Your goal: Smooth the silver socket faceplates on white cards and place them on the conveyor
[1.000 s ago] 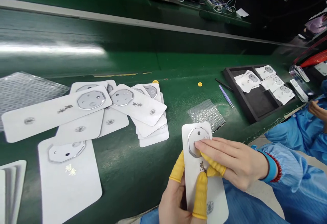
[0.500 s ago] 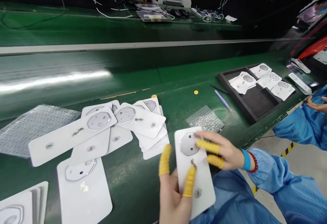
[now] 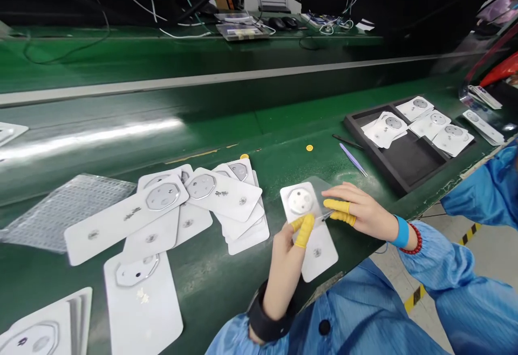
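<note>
A white panel (image 3: pixel 321 255) with a grey octagonal lens plate (image 3: pixel 300 200) lies on the green bench in front of me. Over it, both hands pinch a clear plastic sheet (image 3: pixel 321 219) that is tilted and hard to see. My left hand (image 3: pixel 288 250), thumb and finger in yellow finger cots, closes on the sheet's left side above the panel's middle. My right hand (image 3: pixel 360 216), also with yellow cots, grips its right side, the fingertips pressed together. What sits on the sheet's edge is too small to make out.
Several similar white panels (image 3: pixel 224 193) overlap to the left, beside a bubble-textured clear sheet (image 3: pixel 76 212). A black divided tray (image 3: pixel 399 169) with panels stands right, near purple tweezers (image 3: pixel 351 158) and a small yellow ring (image 3: pixel 309 148). Another person's blue sleeve (image 3: pixel 473 193) shows at far right.
The white panel has gone from my hands onto the bench. The clear sheet that lay behind it has been picked up and is now between both hands.
</note>
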### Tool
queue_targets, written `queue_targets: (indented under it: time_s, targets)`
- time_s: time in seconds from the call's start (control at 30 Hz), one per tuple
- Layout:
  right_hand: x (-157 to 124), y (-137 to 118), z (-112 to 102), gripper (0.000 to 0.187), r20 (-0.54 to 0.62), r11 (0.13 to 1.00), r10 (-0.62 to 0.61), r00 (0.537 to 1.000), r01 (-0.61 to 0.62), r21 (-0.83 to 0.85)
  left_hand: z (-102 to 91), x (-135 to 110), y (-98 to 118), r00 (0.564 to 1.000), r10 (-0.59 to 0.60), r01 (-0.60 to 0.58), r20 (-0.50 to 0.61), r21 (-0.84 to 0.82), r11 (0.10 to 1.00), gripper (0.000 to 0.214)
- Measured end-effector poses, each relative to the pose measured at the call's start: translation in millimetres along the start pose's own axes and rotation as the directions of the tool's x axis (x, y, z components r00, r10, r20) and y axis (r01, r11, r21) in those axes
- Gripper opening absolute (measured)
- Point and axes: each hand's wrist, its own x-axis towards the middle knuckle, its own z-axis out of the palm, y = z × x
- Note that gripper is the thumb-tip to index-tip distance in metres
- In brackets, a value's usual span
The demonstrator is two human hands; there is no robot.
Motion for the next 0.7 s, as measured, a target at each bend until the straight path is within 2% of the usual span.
queue_targets:
  time_s: [0.07,0.13,0.2,0.33,0.5,0.7]
  targets:
    - [4,-2,-4,0.028,0.072,0.999,-0.037,0.997,0.037,0.009,6.7,4,1,1.000,0.000,0.001,0.023,-0.040,0.999,0.029]
    - [7,-3,-6,0.031,0.082,0.997,-0.032,0.996,0.026,0.068,9.4,7,1,1.000,-0.005,0.007,0.017,-0.073,0.997,0.027]
    - [10,-7,-6,0.032,0.044,0.986,0.005,0.999,-0.012,0.167,9.9,10,-2,1.000,-0.018,0.019,0.008,-0.093,0.996,0.026]
    - [12,-16,5,0.016,-0.030,0.953,0.033,0.999,-0.022,0.301,9.4,10,-4,0.998,-0.055,0.056,0.008,-0.120,0.991,0.022]
    - [13,-15,20,0.017,-0.045,0.959,0.029,0.999,-0.015,0.281,10.9,8,0,0.993,-0.106,0.114,0.050,-0.199,0.973,0.018]
    - [9,-15,16,0.018,0.040,0.956,0.014,0.999,-0.025,0.292,15.7,4,-3,0.993,-0.109,0.119,0.051,-0.296,0.948,0.016]
